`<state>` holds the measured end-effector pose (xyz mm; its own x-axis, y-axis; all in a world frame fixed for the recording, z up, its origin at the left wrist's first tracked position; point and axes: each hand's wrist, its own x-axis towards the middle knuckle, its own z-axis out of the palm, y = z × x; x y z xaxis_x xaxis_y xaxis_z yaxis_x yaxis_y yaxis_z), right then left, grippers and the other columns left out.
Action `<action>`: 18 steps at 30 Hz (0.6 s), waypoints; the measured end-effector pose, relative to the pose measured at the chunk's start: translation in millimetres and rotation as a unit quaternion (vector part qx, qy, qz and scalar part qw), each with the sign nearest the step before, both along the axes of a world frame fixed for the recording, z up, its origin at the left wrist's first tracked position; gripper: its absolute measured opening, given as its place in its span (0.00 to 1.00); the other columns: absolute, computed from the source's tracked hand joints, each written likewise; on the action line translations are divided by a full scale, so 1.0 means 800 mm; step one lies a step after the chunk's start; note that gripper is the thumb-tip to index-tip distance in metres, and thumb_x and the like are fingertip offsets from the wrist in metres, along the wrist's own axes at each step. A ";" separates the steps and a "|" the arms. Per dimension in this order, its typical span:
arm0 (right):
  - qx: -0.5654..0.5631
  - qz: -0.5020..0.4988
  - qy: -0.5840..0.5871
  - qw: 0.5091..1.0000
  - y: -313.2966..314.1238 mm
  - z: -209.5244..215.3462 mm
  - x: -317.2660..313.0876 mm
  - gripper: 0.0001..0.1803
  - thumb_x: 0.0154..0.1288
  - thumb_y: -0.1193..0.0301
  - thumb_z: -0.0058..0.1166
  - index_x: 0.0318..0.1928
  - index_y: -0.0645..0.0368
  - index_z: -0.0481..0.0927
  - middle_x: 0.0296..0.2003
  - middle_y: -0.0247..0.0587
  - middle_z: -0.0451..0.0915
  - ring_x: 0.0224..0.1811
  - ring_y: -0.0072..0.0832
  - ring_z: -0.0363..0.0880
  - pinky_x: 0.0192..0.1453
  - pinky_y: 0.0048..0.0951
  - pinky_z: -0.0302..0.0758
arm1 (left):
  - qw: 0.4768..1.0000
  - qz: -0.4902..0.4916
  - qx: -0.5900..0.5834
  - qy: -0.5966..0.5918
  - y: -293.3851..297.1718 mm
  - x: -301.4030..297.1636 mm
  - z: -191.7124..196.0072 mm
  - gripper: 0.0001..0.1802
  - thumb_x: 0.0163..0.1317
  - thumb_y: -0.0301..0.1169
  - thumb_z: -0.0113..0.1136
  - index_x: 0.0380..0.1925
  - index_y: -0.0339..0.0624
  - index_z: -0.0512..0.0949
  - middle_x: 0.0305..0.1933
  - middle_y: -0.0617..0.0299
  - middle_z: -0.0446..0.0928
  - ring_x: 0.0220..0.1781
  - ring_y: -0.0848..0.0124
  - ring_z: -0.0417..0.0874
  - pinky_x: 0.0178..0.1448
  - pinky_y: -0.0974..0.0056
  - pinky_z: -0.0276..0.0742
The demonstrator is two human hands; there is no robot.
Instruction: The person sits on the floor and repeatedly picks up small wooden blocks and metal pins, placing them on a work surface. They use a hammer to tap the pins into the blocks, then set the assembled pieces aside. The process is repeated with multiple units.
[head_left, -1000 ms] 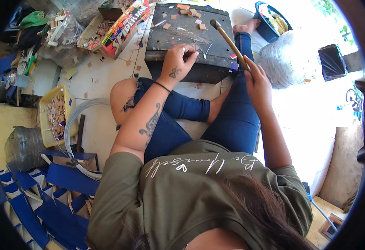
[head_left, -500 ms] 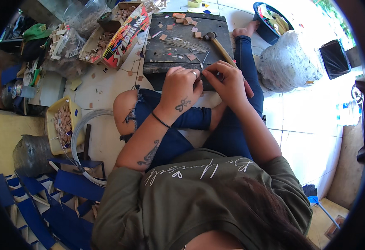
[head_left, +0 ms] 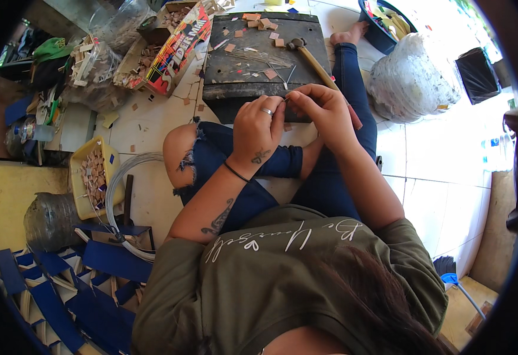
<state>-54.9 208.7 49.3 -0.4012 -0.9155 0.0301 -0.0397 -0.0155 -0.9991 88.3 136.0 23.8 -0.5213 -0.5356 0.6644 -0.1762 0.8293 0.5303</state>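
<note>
Head view, left hand point(head_left: 259, 127), right hand point(head_left: 329, 114), both curled, pinching thin piece point(head_left: 286, 99).

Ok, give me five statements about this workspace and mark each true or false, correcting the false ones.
1. The left grip and right grip are far apart. False: they are close together, almost meeting.
2. Small brown squares lie on the black block. True.
3. The yellow basin is in the view's right half. False: left half.
4. The hammer points its head toward the view's top. True.
5. The yellow basin holds only water. False: small brown pieces fill it.
</note>
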 end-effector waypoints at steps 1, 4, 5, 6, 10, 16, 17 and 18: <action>-0.001 0.002 -0.011 1.000 0.000 0.000 0.000 0.10 0.66 0.69 0.60 0.38 0.66 0.84 0.29 0.32 0.83 0.30 0.13 0.78 0.35 0.16 0.73 | 1.000 -0.007 0.020 -0.001 -0.001 0.000 -0.001 0.03 0.63 0.23 0.55 0.35 0.36 0.77 0.30 0.52 0.79 0.31 0.55 0.81 0.36 0.59 0.75; -0.002 0.004 -0.027 1.000 -0.001 0.002 -0.001 0.11 0.67 0.69 0.59 0.39 0.66 0.83 0.29 0.32 0.83 0.30 0.13 0.77 0.35 0.15 0.73 | 0.996 -0.047 0.076 0.025 -0.004 -0.003 -0.001 0.03 0.65 0.23 0.55 0.34 0.36 0.77 0.29 0.52 0.79 0.28 0.58 0.81 0.33 0.62 0.74; -0.003 0.011 -0.018 1.000 0.000 0.003 -0.001 0.11 0.67 0.69 0.59 0.39 0.66 0.83 0.29 0.32 0.83 0.30 0.13 0.77 0.35 0.16 0.73 | 0.993 -0.064 0.094 0.039 -0.004 -0.004 -0.001 0.03 0.65 0.24 0.55 0.34 0.36 0.77 0.29 0.53 0.79 0.27 0.59 0.81 0.32 0.63 0.74; -0.002 0.017 -0.012 1.000 0.001 0.004 -0.003 0.11 0.67 0.69 0.59 0.39 0.66 0.83 0.29 0.32 0.83 0.30 0.13 0.76 0.35 0.16 0.73 | 0.989 -0.080 0.118 0.041 -0.005 -0.004 -0.001 0.03 0.65 0.24 0.55 0.34 0.36 0.77 0.28 0.53 0.79 0.27 0.58 0.80 0.32 0.62 0.74; -0.007 0.063 -0.014 0.998 0.002 0.008 -0.014 0.11 0.67 0.68 0.58 0.37 0.66 0.82 0.29 0.32 0.83 0.30 0.13 0.76 0.35 0.16 0.73 | 0.971 -0.140 0.184 0.052 -0.011 0.000 -0.004 0.04 0.66 0.25 0.55 0.33 0.36 0.77 0.28 0.53 0.78 0.27 0.56 0.80 0.32 0.60 0.74; 0.036 0.035 0.035 0.998 -0.022 0.001 -0.025 0.11 0.66 0.68 0.58 0.34 0.65 0.83 0.27 0.35 0.83 0.27 0.17 0.78 0.34 0.21 0.74 | 0.964 -0.172 0.204 0.021 -0.044 -0.013 -0.017 0.05 0.65 0.28 0.57 0.35 0.38 0.79 0.31 0.55 0.79 0.31 0.59 0.80 0.38 0.60 0.74; 0.010 0.017 0.126 0.992 -0.028 0.001 -0.027 0.11 0.65 0.68 0.59 0.34 0.65 0.83 0.27 0.38 0.83 0.27 0.21 0.79 0.34 0.23 0.75 | 0.961 -0.165 0.223 -0.002 -0.052 -0.017 -0.019 0.05 0.65 0.29 0.58 0.35 0.39 0.79 0.32 0.56 0.79 0.34 0.60 0.81 0.41 0.60 0.74; 0.009 -0.014 0.219 0.976 -0.035 0.002 -0.030 0.11 0.64 0.68 0.60 0.34 0.65 0.83 0.27 0.40 0.83 0.26 0.24 0.80 0.35 0.25 0.75 | 0.976 -0.145 0.160 0.008 -0.059 -0.020 -0.022 0.06 0.64 0.30 0.59 0.36 0.41 0.80 0.33 0.57 0.80 0.36 0.60 0.80 0.44 0.59 0.73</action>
